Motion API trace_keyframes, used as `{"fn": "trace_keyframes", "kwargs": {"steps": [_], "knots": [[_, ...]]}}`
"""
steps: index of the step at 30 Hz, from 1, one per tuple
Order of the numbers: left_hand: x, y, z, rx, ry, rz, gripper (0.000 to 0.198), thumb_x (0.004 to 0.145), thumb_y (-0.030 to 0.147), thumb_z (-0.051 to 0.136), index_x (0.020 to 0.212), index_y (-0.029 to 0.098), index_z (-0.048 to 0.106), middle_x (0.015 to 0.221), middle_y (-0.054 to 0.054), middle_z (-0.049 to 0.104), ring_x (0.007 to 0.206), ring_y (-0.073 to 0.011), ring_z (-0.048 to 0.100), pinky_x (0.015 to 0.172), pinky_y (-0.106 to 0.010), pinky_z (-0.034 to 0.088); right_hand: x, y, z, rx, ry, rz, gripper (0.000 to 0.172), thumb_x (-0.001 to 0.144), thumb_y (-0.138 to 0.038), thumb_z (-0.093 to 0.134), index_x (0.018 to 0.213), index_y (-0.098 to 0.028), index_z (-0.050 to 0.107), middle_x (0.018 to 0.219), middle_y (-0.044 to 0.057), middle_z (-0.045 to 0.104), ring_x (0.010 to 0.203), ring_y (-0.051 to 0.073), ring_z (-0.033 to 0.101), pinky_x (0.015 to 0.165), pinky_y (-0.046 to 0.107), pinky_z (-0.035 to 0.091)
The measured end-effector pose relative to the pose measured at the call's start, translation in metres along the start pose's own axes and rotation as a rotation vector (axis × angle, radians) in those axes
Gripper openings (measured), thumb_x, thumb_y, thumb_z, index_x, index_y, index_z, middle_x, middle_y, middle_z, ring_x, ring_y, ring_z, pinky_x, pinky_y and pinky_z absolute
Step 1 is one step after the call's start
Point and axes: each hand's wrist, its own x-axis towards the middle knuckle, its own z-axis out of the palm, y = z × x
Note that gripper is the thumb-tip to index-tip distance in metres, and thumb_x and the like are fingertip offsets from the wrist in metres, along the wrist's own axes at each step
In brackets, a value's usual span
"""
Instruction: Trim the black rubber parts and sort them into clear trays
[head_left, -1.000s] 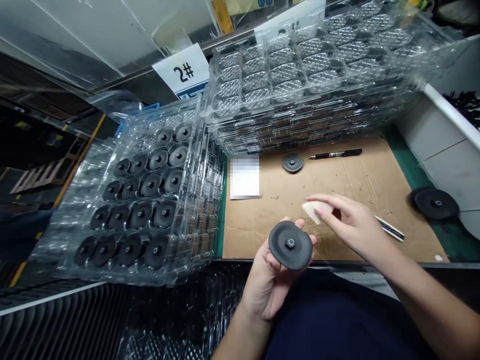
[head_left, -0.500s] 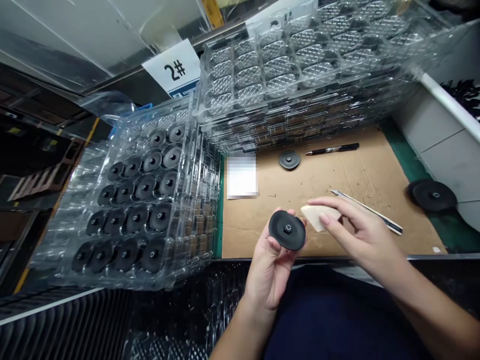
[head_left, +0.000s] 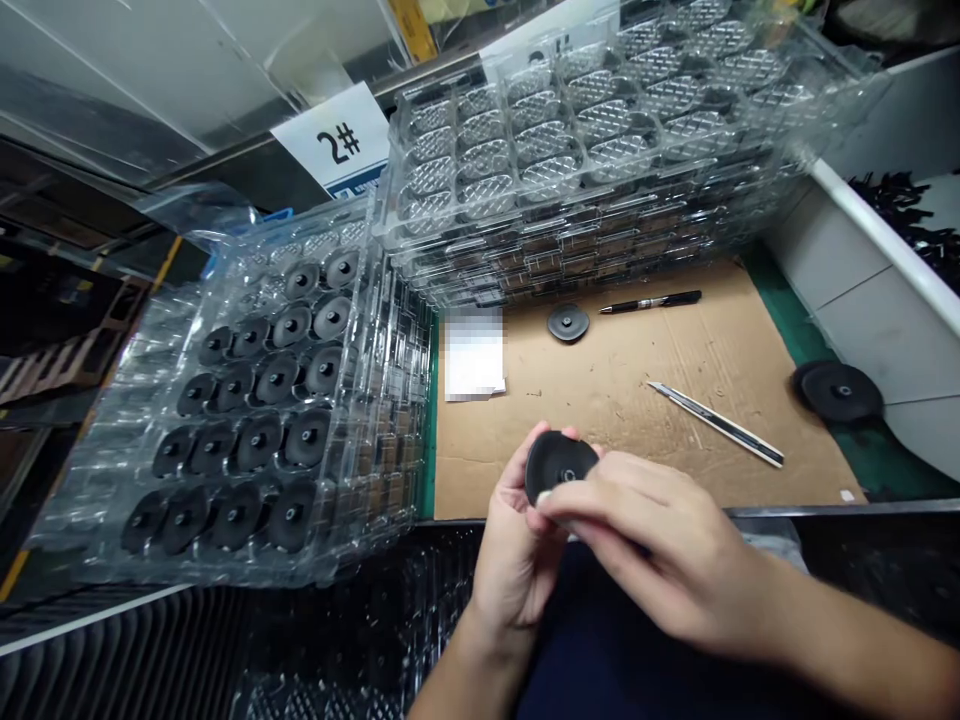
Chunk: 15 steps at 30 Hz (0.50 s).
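My left hand (head_left: 517, 540) grips a round black disc (head_left: 551, 460) with a small raised hub at its centre, tilted toward me. Over its lower right part bends my right hand (head_left: 645, 530), fingers pinched together at the rim. A pale tip of the cream-coloured pad (head_left: 543, 497) shows at those fingertips; the rest is hidden by the hand. Beyond the hands, a similar black disc (head_left: 568, 323) lies on the cardboard sheet (head_left: 510, 450). The utility knife (head_left: 716, 424) rests to the right of it, and a black pen (head_left: 651, 302) lies farther back.
At the left, a clear plastic tray (head_left: 112, 470) on a stack holds rows of black discs. Stacked clear trays (head_left: 540, 200) line the back. More black discs (head_left: 840, 390) lie at the right beside a white bin (head_left: 862, 270). A white paper (head_left: 472, 355) lies near the left stack.
My right hand has moved left and down with the cream-coloured pad, from beside the disc onto its rim. The disc has tilted in my left hand. The camera view has shifted slightly.
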Motion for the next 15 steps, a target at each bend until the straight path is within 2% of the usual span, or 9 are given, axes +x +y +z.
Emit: {"fn": "trace_keyframes", "kwargs": {"steps": [3,6,9,12,15], "knots": [[0.003,0.0,-0.003,-0.04,-0.061,-0.03,0.057,0.06,0.036,0.078,0.114,0.027,0.062,0.119,-0.004,0.062,0.109,-0.0269,0.06,0.091,-0.032,0.051,-0.014,0.004,-0.009,-0.036,-0.048,0.077,0.025,0.087,-0.008,0.048,0.108,-0.018,0.058,0.09,0.002,0.062,0.081,0.011,0.054,0.077,0.024,0.043],[0.005,-0.001,-0.005,-0.074,-0.07,-0.01,0.055,0.062,0.034,0.077,0.114,0.026,0.062,0.118,-0.003,0.063,0.108,-0.023,0.06,0.091,-0.028,0.05,-0.02,0.01,-0.015,-0.115,0.029,0.138,0.025,0.088,-0.01,0.048,0.108,-0.02,0.058,0.085,0.001,0.06,0.077,0.01,0.053,0.071,0.022,0.042],[0.004,-0.001,-0.003,-0.129,-0.056,0.02,0.049,0.069,0.031,0.073,0.116,0.025,0.06,0.12,-0.003,0.063,0.108,-0.0176,0.06,0.092,-0.024,0.048,-0.02,0.017,-0.015,-0.065,0.13,0.308,0.022,0.09,-0.018,0.048,0.109,-0.025,0.058,0.091,0.0,0.061,0.077,0.01,0.055,0.066,0.021,0.042],[0.002,0.0,-0.002,-0.173,-0.048,0.004,0.048,0.071,0.033,0.071,0.117,0.025,0.06,0.122,-0.003,0.062,0.113,-0.022,0.058,0.098,-0.031,0.046,-0.023,0.025,-0.011,0.108,0.256,0.501,0.019,0.091,-0.028,0.049,0.108,-0.028,0.058,0.1,-0.001,0.062,0.083,0.011,0.058,0.067,0.02,0.045],[0.003,0.0,-0.003,-0.198,-0.046,-0.024,0.048,0.07,0.035,0.071,0.116,0.024,0.06,0.122,-0.003,0.061,0.117,-0.0287,0.055,0.105,-0.04,0.04,-0.031,0.034,-0.006,0.198,0.332,0.585,0.02,0.09,-0.034,0.051,0.107,-0.027,0.057,0.098,0.0,0.061,0.081,0.012,0.058,0.068,0.02,0.047]]}}
